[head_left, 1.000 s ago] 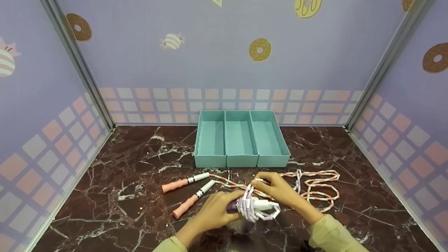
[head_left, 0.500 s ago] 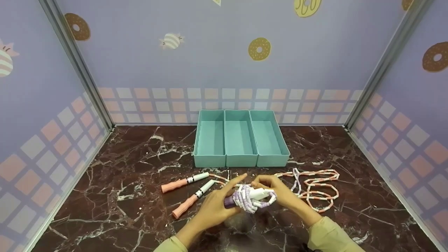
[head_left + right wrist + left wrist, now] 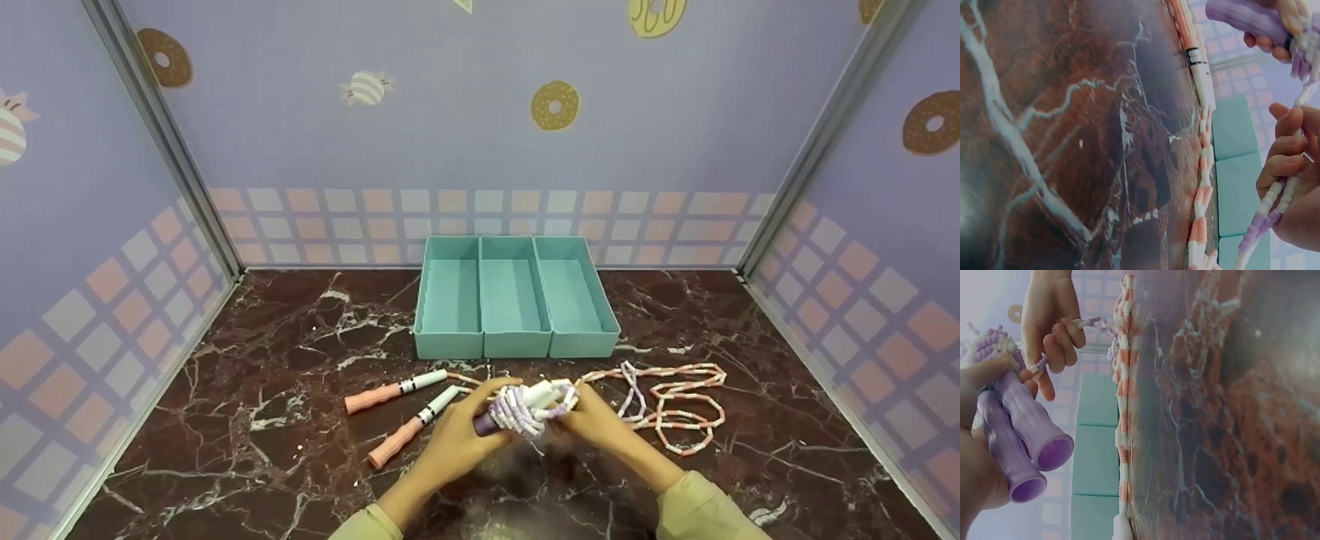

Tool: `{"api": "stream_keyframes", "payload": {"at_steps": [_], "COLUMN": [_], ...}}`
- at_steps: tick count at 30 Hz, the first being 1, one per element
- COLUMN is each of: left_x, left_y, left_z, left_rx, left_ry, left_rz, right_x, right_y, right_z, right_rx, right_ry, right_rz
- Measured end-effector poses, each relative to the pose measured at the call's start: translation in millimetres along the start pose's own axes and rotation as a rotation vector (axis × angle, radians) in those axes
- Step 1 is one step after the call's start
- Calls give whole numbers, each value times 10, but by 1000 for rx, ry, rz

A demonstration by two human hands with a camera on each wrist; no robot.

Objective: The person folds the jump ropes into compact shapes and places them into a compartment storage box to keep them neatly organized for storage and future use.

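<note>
Above desk [image 3: 262,480], in front of tray [image 3: 517,345] | left hand [image 3: 459,436]: grip grasping purple rope [image 3: 517,412], two handles [image 3: 1033,413] side by side, cord [image 3: 1251,236] wound around them | right hand [image 3: 592,416]: grip grasping unwound cord | coral rope [image 3: 401,439]: lying on desk, stretching from left of hands to loops at right

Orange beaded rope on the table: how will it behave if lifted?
Cord likely floppy: it lies in loose bends. Might snag, since a purple strand crosses it. Its handles look rounded, so may roll if nudged.
</note>
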State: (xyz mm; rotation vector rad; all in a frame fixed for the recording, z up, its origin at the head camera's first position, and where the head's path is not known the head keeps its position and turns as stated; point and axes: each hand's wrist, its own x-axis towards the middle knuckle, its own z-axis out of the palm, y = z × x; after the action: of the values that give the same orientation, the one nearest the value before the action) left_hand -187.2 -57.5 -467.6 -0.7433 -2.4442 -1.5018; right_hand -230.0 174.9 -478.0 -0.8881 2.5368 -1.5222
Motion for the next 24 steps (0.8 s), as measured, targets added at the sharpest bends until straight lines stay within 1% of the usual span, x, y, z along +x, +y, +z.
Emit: {"api": "stream_keyframes", "payload": {"at_steps": [3, 4, 7, 10, 12, 17, 19, 24], "left_x": [31, 39, 56, 65, 72, 89, 97, 112], "left_y": [-10, -15, -26, -35, -37, -33, -32, -41], "left_z": [-8, -12, -27, -32, -30, -15, -10, -19], "left_rx": [-150, -192, -244, -241, -239, -240, -243, -205], "left_ry": [-3, 0, 30, 50, 53, 65, 71, 97], "left_rz": [-58, -73, -104, -138, -159, -197, -207, -212], "right_x": [-19, -26, -49, -82, -99, -120, -121, -126], "right_y": [-26, -35, -61, -73, -82, -117, -132, -154], "right_z": [45, 57, 88, 108, 113, 107, 105, 109], "right_rx": [-30, -63, -183, -255, -290, -343, -356, -348], "right_ry": [-16, -21, -38, -69, -90, -133, -141, -159], "right_rz": [21, 17, -29, -69, -80, -66, -69, -92]}}
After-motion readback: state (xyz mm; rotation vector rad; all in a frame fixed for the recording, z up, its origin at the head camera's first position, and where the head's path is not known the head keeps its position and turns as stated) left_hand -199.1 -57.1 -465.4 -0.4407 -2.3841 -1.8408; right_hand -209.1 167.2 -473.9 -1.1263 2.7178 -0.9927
